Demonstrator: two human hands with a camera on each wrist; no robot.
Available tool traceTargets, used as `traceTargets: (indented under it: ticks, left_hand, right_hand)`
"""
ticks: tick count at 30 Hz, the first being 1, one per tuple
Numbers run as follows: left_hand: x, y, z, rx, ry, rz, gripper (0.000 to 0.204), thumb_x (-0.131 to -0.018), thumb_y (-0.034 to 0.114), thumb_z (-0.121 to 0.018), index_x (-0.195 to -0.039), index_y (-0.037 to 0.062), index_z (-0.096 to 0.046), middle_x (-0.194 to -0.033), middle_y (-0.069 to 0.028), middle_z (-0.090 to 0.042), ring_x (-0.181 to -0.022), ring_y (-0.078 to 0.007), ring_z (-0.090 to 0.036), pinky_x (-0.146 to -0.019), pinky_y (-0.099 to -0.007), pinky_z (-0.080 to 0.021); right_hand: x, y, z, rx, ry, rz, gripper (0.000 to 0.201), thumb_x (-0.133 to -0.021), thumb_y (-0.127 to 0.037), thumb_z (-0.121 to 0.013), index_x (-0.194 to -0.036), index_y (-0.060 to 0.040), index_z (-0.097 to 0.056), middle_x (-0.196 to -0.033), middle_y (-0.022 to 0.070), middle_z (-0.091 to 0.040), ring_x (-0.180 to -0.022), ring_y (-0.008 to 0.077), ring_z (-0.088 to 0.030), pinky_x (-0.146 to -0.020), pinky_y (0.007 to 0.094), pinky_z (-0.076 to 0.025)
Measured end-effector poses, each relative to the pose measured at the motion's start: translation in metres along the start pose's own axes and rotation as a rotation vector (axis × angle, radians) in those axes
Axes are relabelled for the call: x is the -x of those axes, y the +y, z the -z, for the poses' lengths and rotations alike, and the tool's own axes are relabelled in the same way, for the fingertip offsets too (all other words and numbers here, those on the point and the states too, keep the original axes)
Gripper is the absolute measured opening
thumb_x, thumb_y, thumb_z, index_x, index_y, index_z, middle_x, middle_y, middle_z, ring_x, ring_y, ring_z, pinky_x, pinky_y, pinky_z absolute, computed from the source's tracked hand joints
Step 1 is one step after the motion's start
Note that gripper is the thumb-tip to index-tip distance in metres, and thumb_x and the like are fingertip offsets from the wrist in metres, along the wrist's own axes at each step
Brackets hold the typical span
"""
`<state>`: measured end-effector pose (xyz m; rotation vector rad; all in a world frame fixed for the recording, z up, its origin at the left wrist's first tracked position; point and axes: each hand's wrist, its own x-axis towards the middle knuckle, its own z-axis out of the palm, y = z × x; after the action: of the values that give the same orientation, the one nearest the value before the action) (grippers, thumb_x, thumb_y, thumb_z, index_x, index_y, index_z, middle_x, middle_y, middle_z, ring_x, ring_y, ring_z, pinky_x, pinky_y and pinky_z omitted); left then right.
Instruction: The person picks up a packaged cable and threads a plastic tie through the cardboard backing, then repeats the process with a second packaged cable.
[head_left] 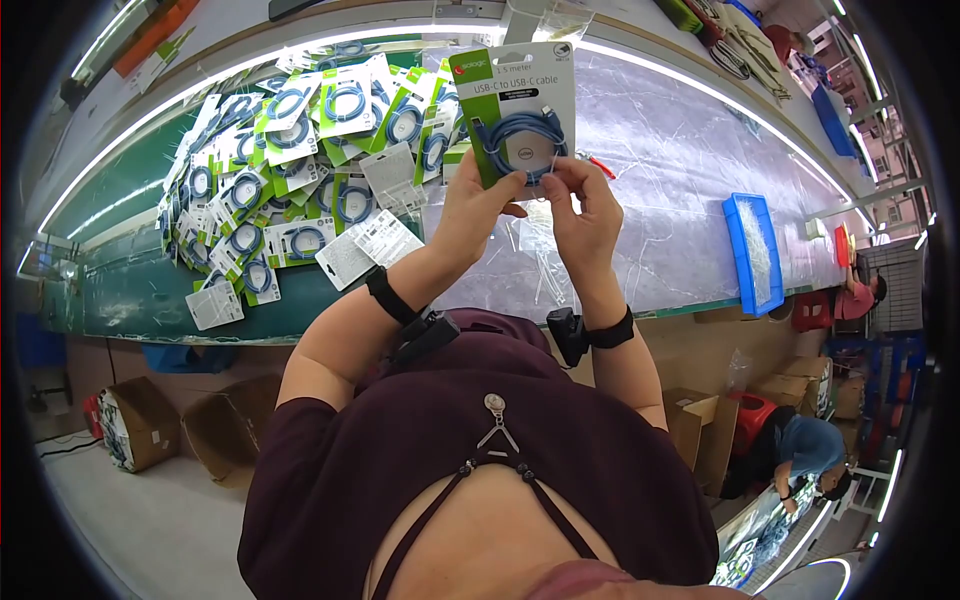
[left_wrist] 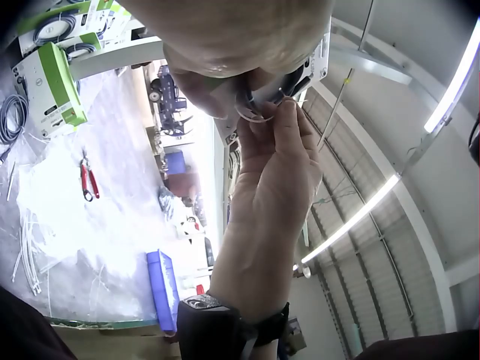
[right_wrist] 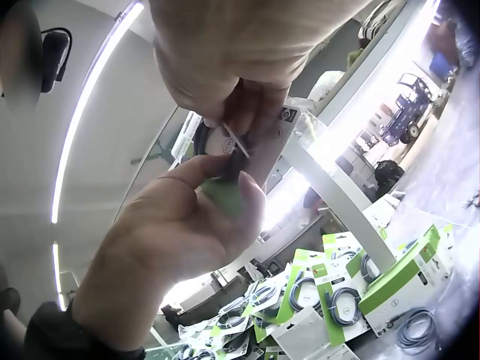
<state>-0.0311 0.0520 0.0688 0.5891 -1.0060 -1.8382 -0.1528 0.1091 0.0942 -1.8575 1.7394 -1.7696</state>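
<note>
While both hands (head_left: 480, 205) (head_left: 585, 215) pinch its lower edge, fingers clamped, the white-and-green card (head_left: 515, 110) shows a coiled blue cable (head_left: 520, 135).

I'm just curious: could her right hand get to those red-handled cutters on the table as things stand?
Probably yes, once freed: the right hand pinches the cable pack, and the cutters lie just beyond it with nothing between.

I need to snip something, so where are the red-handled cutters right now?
In the head view the red-handled cutters lie on the table, just right of the cable pack that both hands hold, left of the blue tray.
</note>
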Motion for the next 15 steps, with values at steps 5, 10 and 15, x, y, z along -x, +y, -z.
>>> traceTargets:
  ticks: [5,10,15]
  left_hand:
    - [0.002,0.002,-0.001,-0.005,0.01,0.027,0.04,-0.085,0.003,-0.054,-0.121,0.0056,-0.038,-0.104,-0.0067,-0.059,-0.085,-0.0147,-0.063,-0.057,-0.0256,-0.051]
    - [-0.003,-0.008,0.002,-0.012,0.043,-0.013,0.04,-0.084,0.003,-0.055,-0.121,0.0046,-0.039,-0.104,-0.0064,-0.059,-0.082,-0.0138,-0.062,-0.056,-0.025,-0.051]
    - [-0.008,-0.017,0.005,-0.131,0.091,-0.147,0.035,-0.084,0.003,-0.056,-0.116,0.0009,-0.043,-0.097,-0.0065,-0.059,-0.073,-0.0112,-0.06,-0.054,-0.0239,-0.052]
  right_hand:
    - [0.003,0.001,-0.006,-0.189,-0.001,-0.143,0.013,-0.078,0.001,-0.066,-0.089,0.0006,-0.059,-0.078,0.0097,-0.062,-0.069,0.0178,-0.063,-0.059,0.0275,-0.048]
    - [0.004,0.002,0.006,0.262,-0.089,0.191,0.013,-0.078,-0.001,-0.066,-0.089,-0.0023,-0.06,-0.078,0.0093,-0.062,-0.066,0.0203,-0.062,-0.06,0.0293,-0.048]
    - [0.007,-0.011,0.009,0.467,-0.136,0.233,0.012,-0.077,-0.001,-0.065,-0.088,-0.0025,-0.061,-0.076,0.0099,-0.059,-0.067,0.0256,-0.059,-0.06,0.0337,-0.047]
